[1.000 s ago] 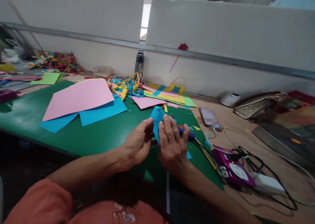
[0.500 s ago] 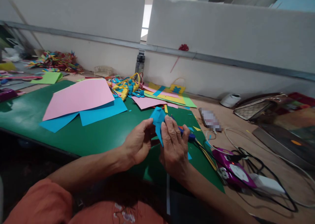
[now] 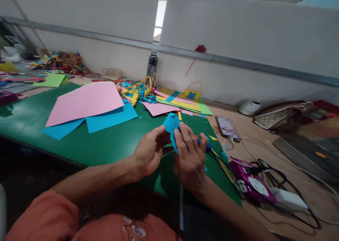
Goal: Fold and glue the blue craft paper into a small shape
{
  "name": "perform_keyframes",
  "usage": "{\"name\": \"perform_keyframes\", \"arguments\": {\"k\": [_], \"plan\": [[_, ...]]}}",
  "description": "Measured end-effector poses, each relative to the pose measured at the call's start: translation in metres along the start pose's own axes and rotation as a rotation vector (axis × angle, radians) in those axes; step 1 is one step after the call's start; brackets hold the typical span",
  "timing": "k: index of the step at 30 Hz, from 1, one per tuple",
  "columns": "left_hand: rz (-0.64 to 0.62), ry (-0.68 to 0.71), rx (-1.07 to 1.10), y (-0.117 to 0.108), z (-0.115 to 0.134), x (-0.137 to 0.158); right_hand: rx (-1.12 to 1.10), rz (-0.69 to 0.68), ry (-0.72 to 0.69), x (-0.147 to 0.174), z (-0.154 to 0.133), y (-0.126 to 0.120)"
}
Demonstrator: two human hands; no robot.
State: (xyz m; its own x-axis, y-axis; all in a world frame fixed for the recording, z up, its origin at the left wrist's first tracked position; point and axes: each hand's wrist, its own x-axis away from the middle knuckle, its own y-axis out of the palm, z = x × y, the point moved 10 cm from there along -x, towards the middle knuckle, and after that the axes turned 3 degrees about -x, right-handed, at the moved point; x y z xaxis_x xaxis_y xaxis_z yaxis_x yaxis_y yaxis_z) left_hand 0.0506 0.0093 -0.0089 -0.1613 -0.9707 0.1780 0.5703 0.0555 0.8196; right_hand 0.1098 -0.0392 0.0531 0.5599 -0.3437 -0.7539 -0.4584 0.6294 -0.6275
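Observation:
A piece of folded blue paper (image 3: pixel 171 123) is held up between my two hands, above the green board. My left hand (image 3: pixel 149 150) pinches its left edge between thumb and fingers. On the other side, my right hand (image 3: pixel 191 156) presses its fingers against the paper's right part, the little finger standing away. The fingertips behind the paper are hidden. Just past my right hand lies a tool with a blue handle (image 3: pixel 208 146), partly covered by the hand.
Pink paper (image 3: pixel 87 103) overlaps blue sheets (image 3: pixel 113 117) on the green board (image 3: pixel 116 142). Yellow and blue paper pieces (image 3: pixel 137 91) pile up behind. To the right are a phone (image 3: pixel 227 128), a purple device with cables (image 3: pixel 253 181) and a handbag (image 3: pixel 280 115). A wall closes off the back.
Both hands keep hold of the blue paper, which has tilted slightly. My right hand has shifted a little to the right; the whole view has moved slightly.

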Motion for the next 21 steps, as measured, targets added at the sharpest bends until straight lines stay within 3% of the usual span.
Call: {"name": "perform_keyframes", "arguments": {"k": [21], "plan": [[0.021,-0.017,-0.037,-0.0024,-0.0033,-0.0008,0.069,-0.017,-0.023,-0.0043,-0.0044,0.0011]]}}
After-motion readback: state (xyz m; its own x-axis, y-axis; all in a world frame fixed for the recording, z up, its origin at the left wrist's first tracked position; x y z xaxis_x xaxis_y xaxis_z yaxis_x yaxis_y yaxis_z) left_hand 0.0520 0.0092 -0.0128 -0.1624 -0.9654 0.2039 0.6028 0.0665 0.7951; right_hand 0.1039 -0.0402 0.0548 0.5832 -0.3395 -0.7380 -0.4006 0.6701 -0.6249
